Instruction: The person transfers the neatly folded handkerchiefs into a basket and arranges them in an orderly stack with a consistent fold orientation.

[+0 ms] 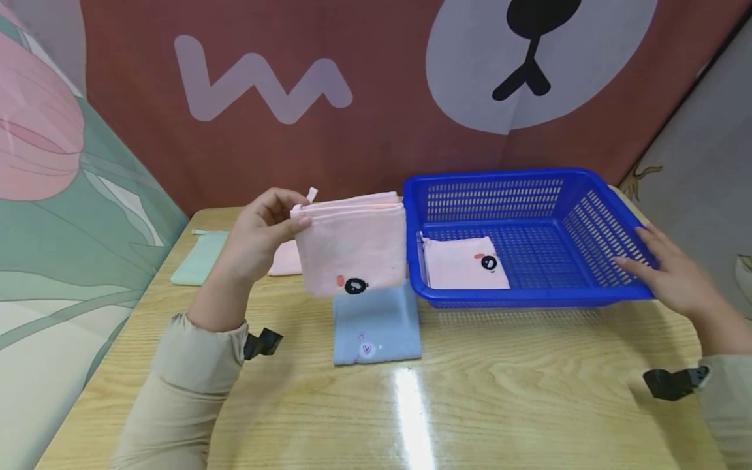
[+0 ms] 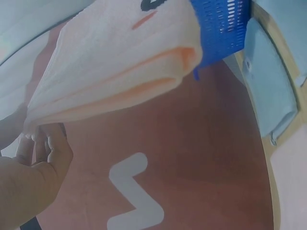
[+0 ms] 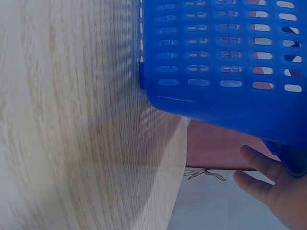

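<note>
My left hand [image 1: 264, 228] pinches a folded pink towel [image 1: 352, 245] by its upper left corner, thumb in front. The towel hangs just left of a blue plastic basket [image 1: 529, 295], a dark embroidered patch near its lower edge. In the left wrist view, the folded layers of the towel [image 2: 120, 62] fan out from the fingers. A similar pink towel [image 1: 461, 267] lies in the basket's left part. On the basket's right rim my right hand [image 1: 675, 277] holds on, thumb over the inner side, other fingers outside; the right wrist view hides the thumb.
A folded blue towel [image 1: 376, 333] lies on the wooden table [image 1: 499, 391] below the held towel. Behind the left hand are another pink towel [image 1: 286, 259], partly hidden, and a green one [image 1: 202, 261]. A printed cloth [image 1: 376, 150] hangs behind the table.
</note>
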The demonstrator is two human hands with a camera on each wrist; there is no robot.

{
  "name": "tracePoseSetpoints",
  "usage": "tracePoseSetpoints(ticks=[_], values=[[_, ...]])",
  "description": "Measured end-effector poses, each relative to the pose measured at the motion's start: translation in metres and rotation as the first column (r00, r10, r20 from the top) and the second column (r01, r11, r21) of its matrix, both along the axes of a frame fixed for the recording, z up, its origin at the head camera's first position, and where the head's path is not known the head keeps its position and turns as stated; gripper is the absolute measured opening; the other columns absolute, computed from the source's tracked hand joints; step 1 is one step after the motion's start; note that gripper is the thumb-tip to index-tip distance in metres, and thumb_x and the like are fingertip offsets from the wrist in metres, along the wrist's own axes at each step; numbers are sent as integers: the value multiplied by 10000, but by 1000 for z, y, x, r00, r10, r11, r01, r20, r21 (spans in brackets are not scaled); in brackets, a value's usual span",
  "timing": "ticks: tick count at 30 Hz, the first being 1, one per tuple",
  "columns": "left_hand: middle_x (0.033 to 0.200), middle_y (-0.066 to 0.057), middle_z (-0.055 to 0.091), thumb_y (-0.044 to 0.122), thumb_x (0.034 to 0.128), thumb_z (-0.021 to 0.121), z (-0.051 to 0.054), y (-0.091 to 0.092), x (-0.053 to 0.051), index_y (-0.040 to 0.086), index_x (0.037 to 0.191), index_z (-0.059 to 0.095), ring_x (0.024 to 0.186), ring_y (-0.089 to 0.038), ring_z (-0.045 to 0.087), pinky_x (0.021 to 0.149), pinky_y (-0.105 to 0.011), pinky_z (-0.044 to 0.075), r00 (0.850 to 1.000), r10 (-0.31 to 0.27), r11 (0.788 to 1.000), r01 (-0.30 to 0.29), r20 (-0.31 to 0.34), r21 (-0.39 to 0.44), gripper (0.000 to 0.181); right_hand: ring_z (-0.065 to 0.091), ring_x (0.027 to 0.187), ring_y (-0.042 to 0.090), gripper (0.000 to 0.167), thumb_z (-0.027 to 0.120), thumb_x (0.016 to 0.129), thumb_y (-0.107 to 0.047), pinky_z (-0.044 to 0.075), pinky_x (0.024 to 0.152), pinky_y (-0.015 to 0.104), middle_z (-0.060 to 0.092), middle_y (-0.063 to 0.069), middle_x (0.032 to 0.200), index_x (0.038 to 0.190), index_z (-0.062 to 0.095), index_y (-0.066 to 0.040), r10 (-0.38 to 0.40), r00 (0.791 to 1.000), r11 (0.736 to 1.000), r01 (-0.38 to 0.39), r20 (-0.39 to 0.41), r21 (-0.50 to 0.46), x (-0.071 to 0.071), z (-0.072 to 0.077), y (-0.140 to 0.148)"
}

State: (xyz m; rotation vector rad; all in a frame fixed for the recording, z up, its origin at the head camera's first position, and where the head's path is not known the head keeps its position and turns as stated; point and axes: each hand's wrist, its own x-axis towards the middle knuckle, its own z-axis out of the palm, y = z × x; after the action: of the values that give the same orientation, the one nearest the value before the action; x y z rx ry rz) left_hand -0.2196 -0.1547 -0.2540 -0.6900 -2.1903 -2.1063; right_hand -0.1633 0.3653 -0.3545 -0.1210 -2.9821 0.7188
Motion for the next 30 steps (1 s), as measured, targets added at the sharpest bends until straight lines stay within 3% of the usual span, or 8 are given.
tracePoseSetpoints(ticks=[11,30], values=[[773,-56,455,-83,805,525,4,7,-1,135,872,558,686,-130,451,626,-205,447,1000,-14,999,15,-27,30,230,-119,1202,449,701,361,909,-351,3,846,670,-160,183,1384,1345,-47,17,14,1000,1000,-14,-2,-8,0,1,2],[778,-54,447,-103,798,518,7,34,-9,139,858,558,694,-134,449,607,-207,442,998,-54,993,55,-12,104,252,-112,1203,450,707,366,909,-348,3,856,662,-156,194,1382,1343,-50,24,19,1000,1000,-19,-2,-5,-2,1,1]])
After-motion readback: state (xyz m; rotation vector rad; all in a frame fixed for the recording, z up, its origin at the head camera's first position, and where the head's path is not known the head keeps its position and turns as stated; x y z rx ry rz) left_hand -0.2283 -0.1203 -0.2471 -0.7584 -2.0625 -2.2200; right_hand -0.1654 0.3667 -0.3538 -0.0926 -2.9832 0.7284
